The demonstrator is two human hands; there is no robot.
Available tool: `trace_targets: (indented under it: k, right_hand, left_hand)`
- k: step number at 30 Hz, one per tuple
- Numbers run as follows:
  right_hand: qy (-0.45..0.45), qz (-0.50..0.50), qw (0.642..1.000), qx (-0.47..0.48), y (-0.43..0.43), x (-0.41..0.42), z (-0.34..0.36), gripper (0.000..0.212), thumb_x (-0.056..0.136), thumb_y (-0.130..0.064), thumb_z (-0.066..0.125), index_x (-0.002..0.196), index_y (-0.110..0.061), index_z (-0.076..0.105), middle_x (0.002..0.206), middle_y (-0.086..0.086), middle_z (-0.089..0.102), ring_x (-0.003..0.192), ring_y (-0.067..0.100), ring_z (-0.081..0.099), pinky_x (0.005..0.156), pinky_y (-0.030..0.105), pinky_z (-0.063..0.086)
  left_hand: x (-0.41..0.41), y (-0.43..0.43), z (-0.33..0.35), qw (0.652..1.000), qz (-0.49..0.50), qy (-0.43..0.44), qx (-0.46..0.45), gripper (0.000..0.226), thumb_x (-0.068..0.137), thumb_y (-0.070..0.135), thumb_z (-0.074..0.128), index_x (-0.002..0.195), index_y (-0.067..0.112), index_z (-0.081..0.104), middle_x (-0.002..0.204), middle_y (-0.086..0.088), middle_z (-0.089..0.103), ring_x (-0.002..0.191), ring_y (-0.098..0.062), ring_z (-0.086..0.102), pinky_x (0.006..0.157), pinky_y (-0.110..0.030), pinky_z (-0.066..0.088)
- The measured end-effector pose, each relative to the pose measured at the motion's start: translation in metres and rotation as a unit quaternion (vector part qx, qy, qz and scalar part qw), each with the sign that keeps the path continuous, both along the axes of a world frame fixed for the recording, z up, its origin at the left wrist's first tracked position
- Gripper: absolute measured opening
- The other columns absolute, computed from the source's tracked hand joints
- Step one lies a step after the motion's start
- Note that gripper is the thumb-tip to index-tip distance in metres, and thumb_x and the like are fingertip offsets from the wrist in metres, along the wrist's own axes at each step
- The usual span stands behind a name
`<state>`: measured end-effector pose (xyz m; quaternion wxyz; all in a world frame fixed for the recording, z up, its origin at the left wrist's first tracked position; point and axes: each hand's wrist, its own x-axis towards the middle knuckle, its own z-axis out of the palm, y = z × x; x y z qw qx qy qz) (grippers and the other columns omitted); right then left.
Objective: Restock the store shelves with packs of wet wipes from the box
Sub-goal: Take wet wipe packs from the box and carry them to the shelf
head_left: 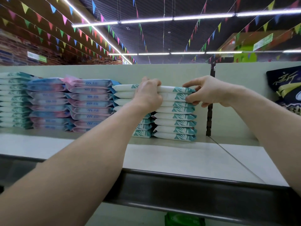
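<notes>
my left hand [149,93] curls over the top wet wipe packs [171,95] from the left, and my right hand [210,92] pinches their right ends, thumb on top. they sit atop the white-and-teal stack [175,123] at the far side of the shelf [179,159]. blue-pink packs [91,103] stand further left, a slotted post [209,118] just right of the stack, a dark bag [286,88] beyond it.

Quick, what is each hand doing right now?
Left hand: closed, gripping the top wet wipe packs of the stack.
Right hand: closed, pinching the same packs at their end.
</notes>
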<state>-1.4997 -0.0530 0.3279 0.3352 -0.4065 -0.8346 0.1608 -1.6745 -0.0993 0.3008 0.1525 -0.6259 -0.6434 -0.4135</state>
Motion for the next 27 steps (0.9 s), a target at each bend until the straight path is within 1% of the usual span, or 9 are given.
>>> trace_targets:
  k: [5, 7, 10, 14, 17, 18, 21, 24, 27]
  right_hand:
    - [-0.005, -0.016, 0.999, 0.048, 0.002, -0.004, -0.006, 0.046, 0.09, -0.015, 0.063, 0.134, -0.026, 0.051, 0.093, -0.001, 0.061, 0.074, 0.009, 0.058, 0.053, 0.02, 0.043]
    - [-0.007, -0.026, 0.997, 0.069, 0.003, -0.006, -0.008, 0.046, 0.09, -0.015, 0.064, 0.133, -0.025, 0.052, 0.101, 0.001, 0.063, 0.077, 0.011, 0.059, 0.054, 0.02, 0.043]
    - [-0.028, -0.043, 0.993, 0.105, 0.003, -0.008, -0.008, 0.046, 0.09, -0.016, 0.064, 0.133, -0.023, 0.052, 0.113, 0.007, 0.062, 0.087, 0.017, 0.058, 0.065, 0.023, 0.045]
    - [0.0, -0.019, 0.995, 0.098, 0.001, -0.003, -0.007, 0.034, 0.092, -0.02, 0.061, 0.126, -0.019, 0.058, 0.095, 0.004, 0.065, 0.079, 0.015, 0.063, 0.06, 0.022, 0.045]
    - [0.022, -0.031, 0.989, 0.144, -0.001, 0.001, -0.005, 0.025, 0.093, -0.019, 0.06, 0.117, -0.014, 0.067, 0.095, 0.005, 0.066, 0.082, 0.017, 0.062, 0.075, 0.028, 0.05]
    - [0.028, -0.035, 0.987, 0.157, -0.001, 0.002, -0.005, 0.023, 0.093, -0.018, 0.06, 0.114, -0.014, 0.068, 0.094, 0.004, 0.066, 0.081, 0.016, 0.06, 0.076, 0.029, 0.049]
    - [0.012, -0.042, 0.986, 0.16, -0.004, 0.005, -0.004, 0.021, 0.093, -0.02, 0.059, 0.111, -0.017, 0.07, 0.091, -0.001, 0.064, 0.077, 0.011, 0.056, 0.072, 0.025, 0.044]
    - [-0.026, -0.045, 0.988, 0.143, -0.006, 0.003, -0.006, 0.027, 0.094, -0.026, 0.058, 0.119, -0.018, 0.063, 0.106, 0.0, 0.06, 0.097, 0.018, 0.055, 0.085, 0.031, 0.045]
    - [-0.052, -0.025, 0.991, 0.12, -0.009, -0.002, -0.011, 0.037, 0.093, -0.025, 0.06, 0.129, -0.02, 0.053, 0.11, -0.002, 0.056, 0.101, 0.015, 0.053, 0.085, 0.027, 0.041]
  left_hand:
    - [-0.001, -0.001, -0.002, 0.997, 0.027, 0.067, 0.014, 0.042, 0.096, 0.016, 0.053, 0.138, 0.018, 0.051, 0.13, -0.004, 0.047, 0.114, -0.022, 0.05, 0.094, -0.031, 0.036]
    - [-0.001, -0.002, -0.001, 0.997, 0.03, 0.075, 0.022, 0.041, 0.096, 0.014, 0.052, 0.137, 0.016, 0.051, 0.129, -0.004, 0.052, 0.116, -0.022, 0.05, 0.094, -0.03, 0.036]
    - [0.0, -0.002, -0.001, 0.996, 0.034, 0.08, 0.023, 0.038, 0.094, 0.008, 0.051, 0.132, 0.011, 0.05, 0.125, -0.008, 0.059, 0.115, -0.024, 0.052, 0.094, -0.032, 0.039]
    - [-0.001, 0.0, -0.001, 0.994, 0.044, 0.097, 0.01, 0.035, 0.096, 0.012, 0.05, 0.131, 0.014, 0.054, 0.123, -0.008, 0.06, 0.113, -0.024, 0.053, 0.095, -0.033, 0.041]
    - [-0.002, 0.002, -0.002, 0.994, 0.037, 0.103, 0.008, 0.044, 0.097, 0.017, 0.049, 0.141, 0.025, 0.047, 0.128, -0.003, 0.052, 0.114, -0.022, 0.051, 0.096, -0.034, 0.04]
    - [-0.002, 0.002, -0.002, 0.993, 0.038, 0.108, 0.008, 0.045, 0.097, 0.018, 0.049, 0.141, 0.026, 0.046, 0.127, -0.002, 0.051, 0.111, -0.022, 0.052, 0.094, -0.035, 0.041]
    - [-0.002, 0.004, 0.0, 0.986, 0.063, 0.157, -0.005, 0.033, 0.097, 0.02, 0.046, 0.129, 0.019, 0.054, 0.111, -0.002, 0.053, 0.095, -0.021, 0.053, 0.08, -0.033, 0.042]
    - [0.002, 0.003, 0.007, 0.969, 0.115, 0.217, -0.026, 0.022, 0.095, 0.023, 0.044, 0.112, 0.015, 0.057, 0.096, -0.002, 0.05, 0.084, -0.022, 0.051, 0.072, -0.033, 0.04]
    - [0.01, 0.002, 0.017, 0.945, 0.163, 0.279, -0.054, 0.008, 0.093, 0.022, 0.048, 0.093, 0.016, 0.053, 0.078, 0.0, 0.049, 0.078, -0.023, 0.051, 0.071, -0.032, 0.041]
